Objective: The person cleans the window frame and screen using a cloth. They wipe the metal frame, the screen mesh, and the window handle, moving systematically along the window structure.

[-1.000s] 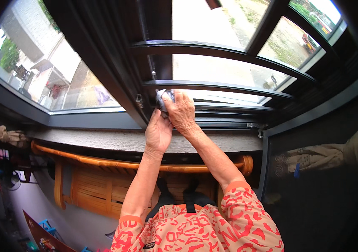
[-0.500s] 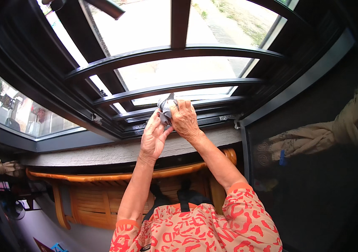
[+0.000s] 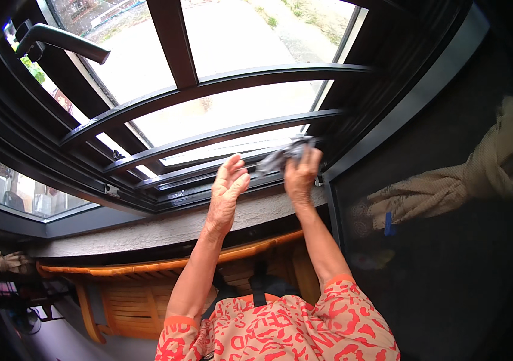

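My right hand [image 3: 302, 178] is closed around a crumpled grey cloth [image 3: 283, 157], which is smeared by motion. It holds the cloth by the lower right corner of the dark window frame [image 3: 208, 191], close to the bottom rail. To its left, my left hand [image 3: 229, 186] is raised with fingers apart and nothing in it. A small gap separates it from the cloth. Dark horizontal bars [image 3: 220, 136] cross the window just beyond both hands.
Below the frame runs a rough pale sill [image 3: 130, 231]. A wooden bench [image 3: 130, 298] stands under it. A black window handle [image 3: 70, 43] juts out at upper left. At right are a dark panel [image 3: 443, 289] and a tied beige curtain [image 3: 443, 177].
My hands have parted: the left has let go of the cloth, and the right has carried it rightward along the frame. The whole view has shifted, bringing the window handle further into sight.
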Demonstrator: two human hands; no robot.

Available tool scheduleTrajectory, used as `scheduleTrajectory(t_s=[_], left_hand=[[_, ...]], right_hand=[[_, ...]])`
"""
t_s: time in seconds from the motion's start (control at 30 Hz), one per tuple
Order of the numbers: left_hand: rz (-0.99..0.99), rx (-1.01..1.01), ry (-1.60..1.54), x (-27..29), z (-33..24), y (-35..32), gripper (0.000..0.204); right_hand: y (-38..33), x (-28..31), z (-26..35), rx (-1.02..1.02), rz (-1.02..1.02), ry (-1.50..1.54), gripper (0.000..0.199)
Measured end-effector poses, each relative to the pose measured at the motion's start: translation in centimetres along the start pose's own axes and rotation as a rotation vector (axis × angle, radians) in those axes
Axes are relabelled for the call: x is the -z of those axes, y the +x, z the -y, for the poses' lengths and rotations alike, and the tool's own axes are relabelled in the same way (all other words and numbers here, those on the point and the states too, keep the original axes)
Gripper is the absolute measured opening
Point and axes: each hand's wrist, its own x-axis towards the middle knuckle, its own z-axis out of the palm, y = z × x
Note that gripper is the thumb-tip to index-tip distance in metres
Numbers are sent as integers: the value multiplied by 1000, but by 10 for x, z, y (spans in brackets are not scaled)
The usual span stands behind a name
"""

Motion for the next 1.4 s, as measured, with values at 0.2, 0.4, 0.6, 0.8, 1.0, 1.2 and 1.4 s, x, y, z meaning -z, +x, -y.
scheduleTrajectory(t_s=[0.2, 0.4, 0.6, 0.8, 1.0, 1.2, 1.4], left_hand=[[-425, -474, 841, 41, 19, 0, 64], [-422, -318, 1505, 66, 20, -13, 80], [-347, -295, 1624, 68, 16, -16, 84], [-323, -275, 1635, 74, 12, -18, 84], [-329, -377, 1736, 75, 19, -15, 79], [-303, -319, 1680, 71, 13, -17, 84], [-299, -333, 1680, 78, 14, -17, 83]], right_hand=[[45, 19, -53, -204, -214, -203, 36], [29, 2, -34, -71, -150, -292, 42], [2, -26, 33, 38, 22, -337, 41], [-36, -68, 87, 263, 252, -411, 25], [-46, -70, 77, 501, 227, -193, 42], [-34, -53, 37, 473, 207, -402, 40], [1, -9, -2, 206, 86, -385, 43]])
